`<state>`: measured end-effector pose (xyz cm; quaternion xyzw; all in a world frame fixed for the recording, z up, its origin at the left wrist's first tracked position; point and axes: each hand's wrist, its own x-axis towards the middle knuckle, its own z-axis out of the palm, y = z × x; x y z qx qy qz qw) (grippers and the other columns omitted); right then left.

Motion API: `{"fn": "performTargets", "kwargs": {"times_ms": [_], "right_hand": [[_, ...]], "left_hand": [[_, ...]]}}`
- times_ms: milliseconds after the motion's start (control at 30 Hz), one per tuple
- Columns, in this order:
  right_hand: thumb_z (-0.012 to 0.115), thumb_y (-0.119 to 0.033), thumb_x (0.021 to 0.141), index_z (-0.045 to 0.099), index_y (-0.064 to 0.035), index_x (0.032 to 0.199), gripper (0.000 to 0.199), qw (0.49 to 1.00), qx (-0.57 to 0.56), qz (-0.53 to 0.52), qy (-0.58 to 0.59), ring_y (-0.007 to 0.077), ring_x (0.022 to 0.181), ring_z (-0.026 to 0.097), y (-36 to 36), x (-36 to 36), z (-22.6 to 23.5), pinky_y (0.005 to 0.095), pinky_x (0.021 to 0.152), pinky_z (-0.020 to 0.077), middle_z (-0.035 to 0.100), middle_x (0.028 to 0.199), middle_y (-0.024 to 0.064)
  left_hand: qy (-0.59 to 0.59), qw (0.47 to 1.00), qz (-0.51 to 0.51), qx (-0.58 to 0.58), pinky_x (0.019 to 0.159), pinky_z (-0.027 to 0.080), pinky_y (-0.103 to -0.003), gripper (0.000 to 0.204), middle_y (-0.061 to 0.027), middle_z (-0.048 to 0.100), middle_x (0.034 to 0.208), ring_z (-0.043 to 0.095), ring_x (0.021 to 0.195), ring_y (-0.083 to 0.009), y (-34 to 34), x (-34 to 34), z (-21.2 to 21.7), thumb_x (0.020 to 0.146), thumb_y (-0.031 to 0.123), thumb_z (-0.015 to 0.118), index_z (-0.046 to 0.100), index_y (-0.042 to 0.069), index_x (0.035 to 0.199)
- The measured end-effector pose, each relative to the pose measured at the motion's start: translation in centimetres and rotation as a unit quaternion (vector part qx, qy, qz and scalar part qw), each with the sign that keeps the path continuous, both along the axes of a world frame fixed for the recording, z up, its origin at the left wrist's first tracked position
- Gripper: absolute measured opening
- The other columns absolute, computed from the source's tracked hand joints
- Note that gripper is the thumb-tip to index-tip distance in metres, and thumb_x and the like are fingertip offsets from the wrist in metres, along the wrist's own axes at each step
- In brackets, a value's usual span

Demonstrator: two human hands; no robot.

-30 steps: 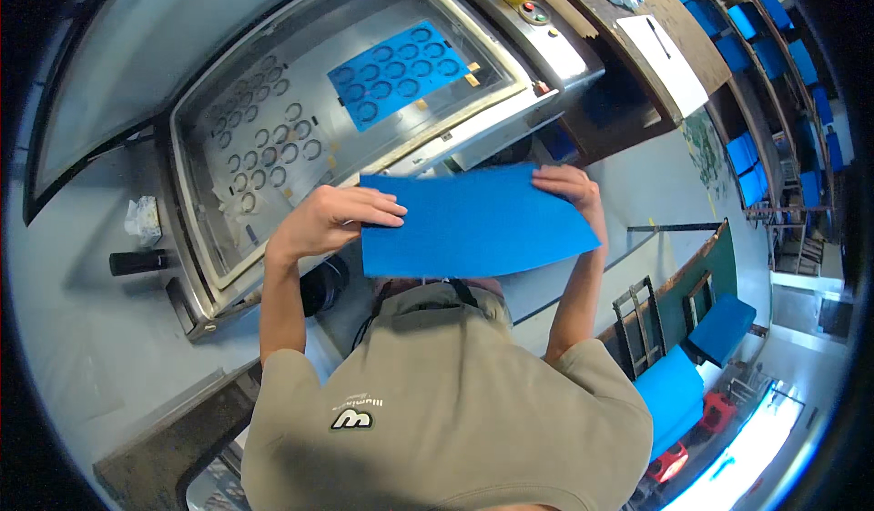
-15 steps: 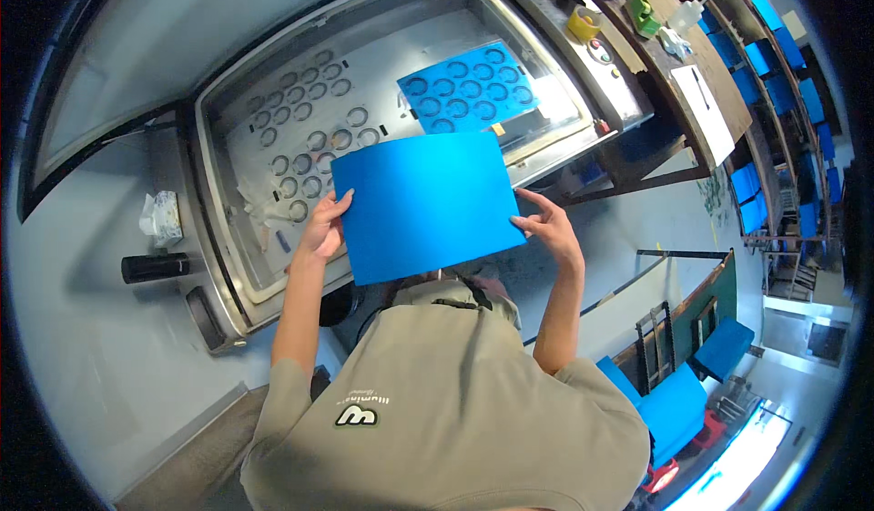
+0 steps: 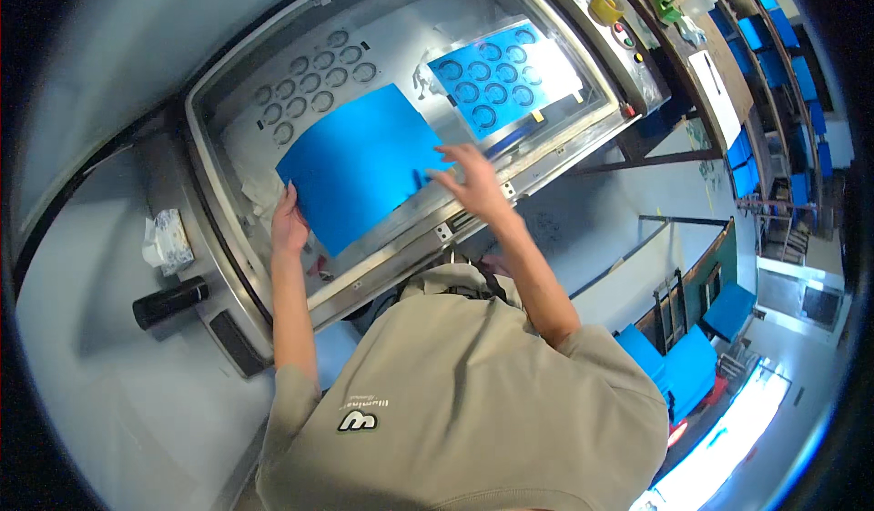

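A plain blue sheet (image 3: 364,165) slants over the left half of a glass-topped, metal-framed bed. My left hand (image 3: 289,227) is closed on its left edge, thumb on top. At the sheet's right corner is my right hand (image 3: 473,183), its fingers spread just over the surface and casting a small shadow there. Whether those fingertips touch the sheet is hard to tell. Further right on the bed lies a second blue sheet (image 3: 473,70) with rows of dark ring shapes. Several similar dark rings (image 3: 321,101) show on the bed beyond the plain sheet, which covers others.
The bed's metal frame (image 3: 569,158) runs along the near side. A tissue box (image 3: 170,241) and a black cylinder (image 3: 170,302) are at the left. Yellow tape (image 3: 605,7) and control buttons (image 3: 628,42) sit at the right, near a bench with a white paper (image 3: 715,97).
The plain blue sheet has moved forward and left, from in front of me to over the bed, and turned. My right hand has loosened from its edge; my left still holds on.
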<state>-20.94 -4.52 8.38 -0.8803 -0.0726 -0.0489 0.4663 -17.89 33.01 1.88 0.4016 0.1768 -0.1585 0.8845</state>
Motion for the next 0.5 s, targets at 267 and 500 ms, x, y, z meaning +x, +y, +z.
{"fn": "performTargets", "kwargs": {"times_ms": [267, 500], "right_hand": [[0.053, -0.053, 0.098, 0.030, 0.0107, 0.147, 0.084, 0.983, -0.153, -0.093, 0.049, 0.0475, 0.142, 0.028, 9.8, -2.0, -5.0, 0.0550, 0.117, 0.0235, 0.029, 0.152, 0.0323], [0.048, -0.057, 0.099, 0.025, 0.0101, 0.150, 0.087, 0.975, -0.163, -0.118, 0.095, 0.0445, 0.148, 0.017, 10.5, -2.2, -6.6, 0.0604, 0.118, 0.0159, 0.021, 0.157, 0.0311]], "left_hand": [[0.002, 1.000, -0.004, -0.028, 0.108, 0.044, -0.047, 0.045, -0.0118, 0.055, 0.141, 0.054, 0.128, -0.0280, 3.4, 1.8, -3.4, 0.104, 0.026, 0.053, 0.046, 0.004, 0.143], [0.023, 0.998, -0.011, -0.050, 0.101, 0.050, -0.039, 0.035, -0.0069, 0.061, 0.129, 0.061, 0.116, -0.0210, 2.6, 3.0, -3.8, 0.105, 0.021, 0.052, 0.049, 0.005, 0.136]]}}
